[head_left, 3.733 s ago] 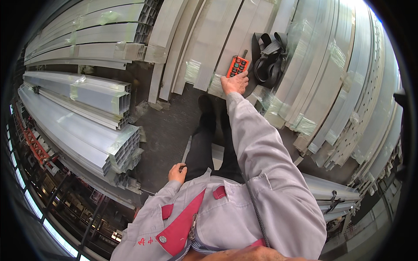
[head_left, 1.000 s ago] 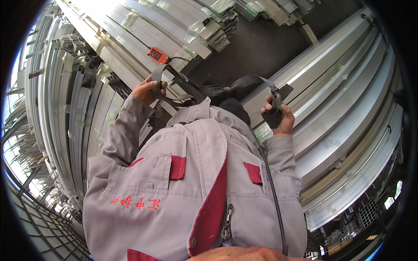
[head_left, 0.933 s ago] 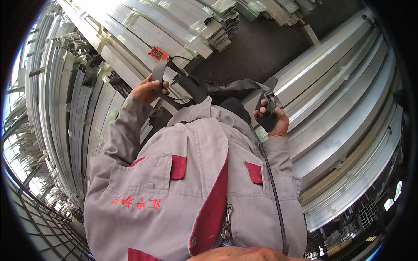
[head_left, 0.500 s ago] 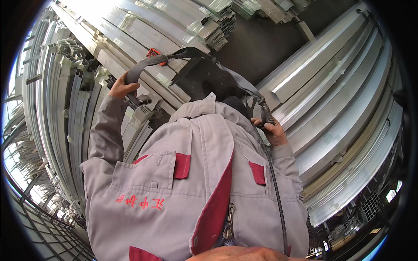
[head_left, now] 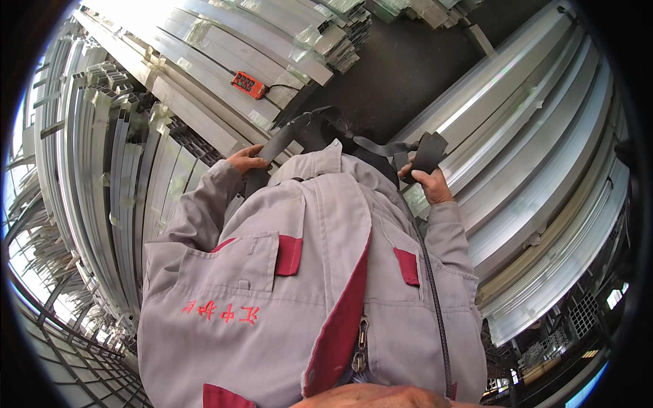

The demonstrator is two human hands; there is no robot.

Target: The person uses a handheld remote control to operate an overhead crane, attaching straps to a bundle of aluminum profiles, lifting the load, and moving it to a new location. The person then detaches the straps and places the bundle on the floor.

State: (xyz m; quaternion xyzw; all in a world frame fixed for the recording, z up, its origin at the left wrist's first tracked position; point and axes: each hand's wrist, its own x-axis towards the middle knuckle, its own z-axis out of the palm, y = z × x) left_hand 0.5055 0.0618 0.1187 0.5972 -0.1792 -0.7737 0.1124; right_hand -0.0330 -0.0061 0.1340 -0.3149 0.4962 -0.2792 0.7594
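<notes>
A long grey webbing strap (head_left: 373, 145) runs between my hands in front of my waist, sagging and twisted in the middle. My left hand (head_left: 246, 160) is closed round its left part, thumb pointing toward my body. At the right, my right hand (head_left: 431, 185) grips the other end, where a wide dark fold of the strap stands up above the fingers. Part of the strap below my left hand is hidden behind the grey jacket (head_left: 326, 238) I wear. Beyond the strap lies an orange remote control (head_left: 248, 84) with dark buttons and a black cable.
Long silvery metal profiles (head_left: 524, 170) lie stacked along my right side. More profiles (head_left: 122, 177) are piled at the left, some wrapped in clear film. Further stacks (head_left: 265, 41) extend ahead, beside dark floor (head_left: 394, 88). A thin dark cord (head_left: 435, 292) hangs down my jacket.
My left hand has moved right and closer to my body, lowering the strap's raised loop. The remote control now shows fully. My right hand has shifted slightly, turning up the strap's wide fold.
</notes>
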